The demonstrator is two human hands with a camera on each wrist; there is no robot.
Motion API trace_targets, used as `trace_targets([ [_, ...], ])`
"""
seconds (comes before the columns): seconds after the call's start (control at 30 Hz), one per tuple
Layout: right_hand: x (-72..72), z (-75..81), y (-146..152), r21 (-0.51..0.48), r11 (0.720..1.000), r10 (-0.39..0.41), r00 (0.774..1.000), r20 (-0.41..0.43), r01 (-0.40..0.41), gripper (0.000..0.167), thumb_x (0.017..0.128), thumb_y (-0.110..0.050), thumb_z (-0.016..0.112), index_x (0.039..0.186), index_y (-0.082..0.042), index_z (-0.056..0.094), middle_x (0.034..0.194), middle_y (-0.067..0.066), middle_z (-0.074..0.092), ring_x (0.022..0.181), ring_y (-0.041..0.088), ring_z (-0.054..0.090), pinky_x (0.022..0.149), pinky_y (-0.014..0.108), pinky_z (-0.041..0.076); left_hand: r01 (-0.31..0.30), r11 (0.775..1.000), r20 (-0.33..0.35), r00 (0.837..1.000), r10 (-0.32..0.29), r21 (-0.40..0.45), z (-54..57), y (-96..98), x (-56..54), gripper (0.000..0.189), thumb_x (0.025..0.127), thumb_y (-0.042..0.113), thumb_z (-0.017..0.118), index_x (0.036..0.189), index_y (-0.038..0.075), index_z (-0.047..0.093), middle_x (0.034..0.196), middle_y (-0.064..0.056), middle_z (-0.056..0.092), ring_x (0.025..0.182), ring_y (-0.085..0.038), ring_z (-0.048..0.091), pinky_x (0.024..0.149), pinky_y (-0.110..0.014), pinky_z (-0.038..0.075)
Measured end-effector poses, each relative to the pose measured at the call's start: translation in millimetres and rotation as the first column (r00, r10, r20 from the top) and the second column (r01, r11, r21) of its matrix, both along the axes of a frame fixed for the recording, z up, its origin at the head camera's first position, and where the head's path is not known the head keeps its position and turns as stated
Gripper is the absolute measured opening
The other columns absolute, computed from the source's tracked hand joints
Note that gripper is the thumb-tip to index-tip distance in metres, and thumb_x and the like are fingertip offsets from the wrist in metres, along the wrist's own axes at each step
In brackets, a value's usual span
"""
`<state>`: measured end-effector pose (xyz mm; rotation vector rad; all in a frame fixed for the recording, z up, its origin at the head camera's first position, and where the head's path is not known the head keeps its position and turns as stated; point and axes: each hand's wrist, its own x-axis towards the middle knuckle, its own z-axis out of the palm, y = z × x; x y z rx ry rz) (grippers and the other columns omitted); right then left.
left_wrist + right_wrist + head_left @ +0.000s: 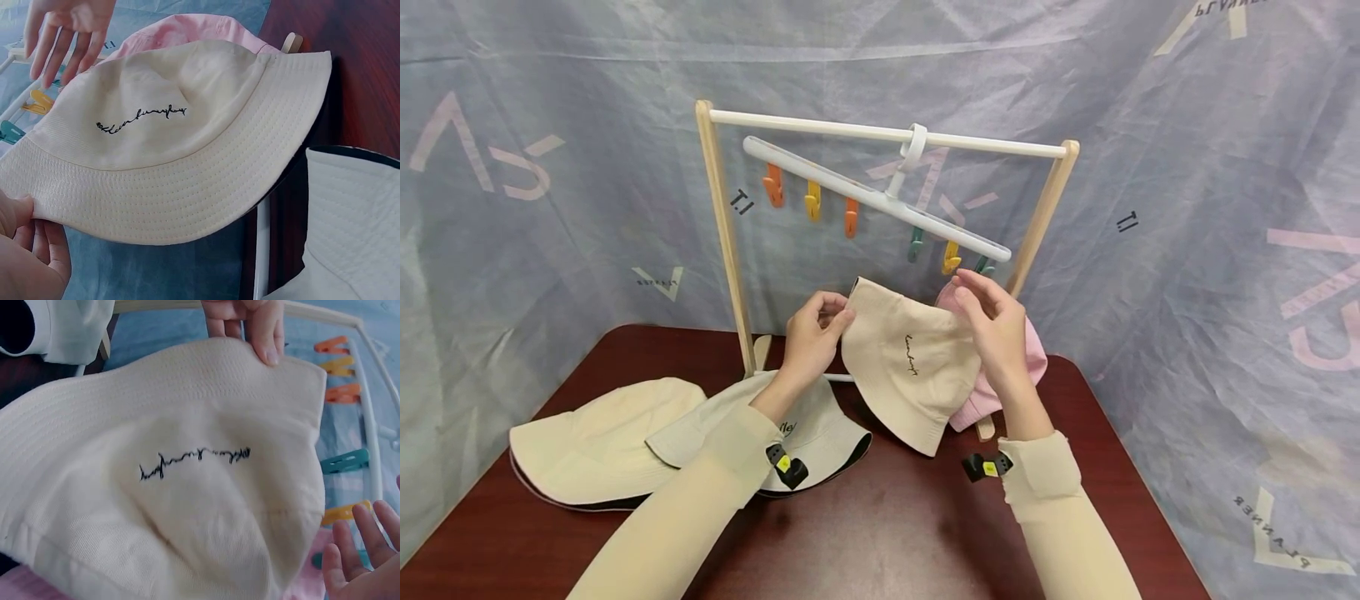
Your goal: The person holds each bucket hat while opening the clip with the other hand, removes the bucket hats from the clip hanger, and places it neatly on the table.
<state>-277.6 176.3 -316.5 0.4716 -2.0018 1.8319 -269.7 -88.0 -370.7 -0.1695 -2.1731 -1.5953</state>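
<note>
A cream bucket hat [910,358] with dark stitched script hangs from my left hand [812,333], whose thumb and fingers pinch its brim, as the left wrist view shows up close. My right hand [996,329] is beside the hat's crown, fingers extended and apart from each other, just below a yellow clip [951,257]. In the right wrist view the right fingers [369,540] grip nothing. Behind the cream hat is a pink hat [1033,354], partly hidden, under the low right end of the white clip hanger [820,177]; whether a clip holds it is hidden.
The hanger hooks tilted over the white bar [812,125] of a wooden-legged rack. Orange clips [851,218], yellow and green ones line it. On the dark red table [880,542] at left lie a pale grey hat [820,417] and another cream hat [617,433].
</note>
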Motion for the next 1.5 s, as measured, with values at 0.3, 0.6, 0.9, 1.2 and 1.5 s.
trace_targets([
  [0.3, 16.9, -17.7, 23.8, -0.008, 0.998, -0.064, 0.998, -0.015, 0.064, 0.035, 0.105, -0.016, 0.068, 0.138, -0.005, 0.070, 0.132, 0.016, 0.072, 0.119, 0.018, 0.069, 0.101, 0.021, 0.052, 0.005, 0.997, 0.000, 1.000, -0.005, 0.071, -4.1, -2.6, 5.6, 0.020, 0.104, 0.021, 0.073, 0.118, 0.009, 0.069, 0.115, -0.009, 0.070, 0.106, -0.023, 0.071, 0.092, -0.030, 0.055],
  [0.6, 26.7, -39.1, 43.2, -0.012, 0.992, -0.125, 0.990, 0.057, 0.126, 0.035, 0.105, -0.014, 0.068, 0.139, -0.010, 0.070, 0.136, 0.017, 0.070, 0.120, 0.020, 0.068, 0.099, 0.019, 0.050, -0.002, 0.992, 0.019, 1.000, -0.001, 0.129, -6.3, -2.8, 13.0, 0.022, 0.104, 0.023, 0.073, 0.121, 0.010, 0.069, 0.117, -0.009, 0.068, 0.108, -0.022, 0.070, 0.086, -0.021, 0.053],
  [0.9, 29.8, -57.4, 52.7, -0.031, 0.989, -0.141, 0.982, 0.126, 0.146, 0.035, 0.104, -0.008, 0.066, 0.139, -0.007, 0.069, 0.138, 0.017, 0.069, 0.120, 0.026, 0.068, 0.096, 0.019, 0.052, -0.006, 0.982, 0.033, 0.999, -0.001, 0.190, -13.4, -4.0, 19.7, 0.021, 0.104, 0.024, 0.072, 0.121, 0.012, 0.068, 0.116, -0.005, 0.068, 0.103, -0.016, 0.069, 0.084, -0.020, 0.053],
  [1.2, 31.2, -75.9, 55.3, -0.018, 0.989, -0.137, 0.971, 0.198, 0.144, 0.036, 0.105, -0.013, 0.067, 0.141, -0.009, 0.068, 0.139, 0.014, 0.068, 0.126, 0.027, 0.065, 0.098, 0.019, 0.050, -0.010, 0.970, 0.031, 1.000, 0.002, 0.242, -22.8, -7.3, 26.2, 0.024, 0.105, 0.024, 0.071, 0.123, 0.009, 0.065, 0.116, -0.007, 0.067, 0.099, -0.015, 0.067, 0.082, -0.019, 0.052],
  [1.5, 32.3, -92.0, 53.5, -0.014, 0.992, -0.118, 0.962, 0.245, 0.126, 0.039, 0.106, -0.011, 0.065, 0.144, -0.005, 0.064, 0.140, 0.019, 0.067, 0.121, 0.019, 0.066, 0.094, 0.017, 0.054, -0.013, 0.958, 0.016, 1.000, 0.008, 0.286, -29.3, -8.1, 33.9, 0.025, 0.105, 0.022, 0.071, 0.123, 0.005, 0.064, 0.116, -0.009, 0.065, 0.100, -0.014, 0.066, 0.083, -0.019, 0.053],
])
